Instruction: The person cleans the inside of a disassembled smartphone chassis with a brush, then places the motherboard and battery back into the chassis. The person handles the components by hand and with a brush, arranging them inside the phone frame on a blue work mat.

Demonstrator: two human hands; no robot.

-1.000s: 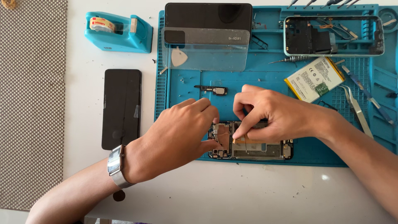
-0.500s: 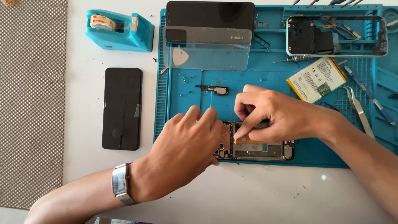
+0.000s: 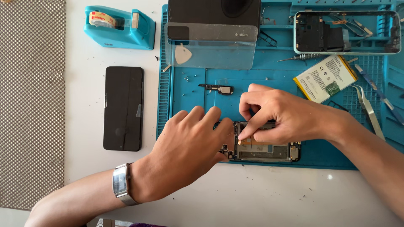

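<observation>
An opened phone frame (image 3: 269,149) with bare circuit parts lies near the front edge of a blue work mat (image 3: 189,92). My left hand (image 3: 185,155) lies over its left end and holds it down with the fingers. My right hand (image 3: 282,115) reaches in from the right and pinches a thin orange flex strip (image 3: 245,142) on the frame between thumb and forefinger. A metal watch (image 3: 120,183) is on my left wrist.
On the mat lie a small black component (image 3: 219,88), a phone battery (image 3: 325,78), tweezers (image 3: 370,110), a clear panel with a white pick (image 3: 183,54), a dark box (image 3: 214,12) and a second phone shell (image 3: 347,31). Left of the mat: a black screen (image 3: 123,108), a blue tape dispenser (image 3: 120,26).
My left hand has slid right onto the phone frame's left end. My right hand has stayed pinched over the frame's middle.
</observation>
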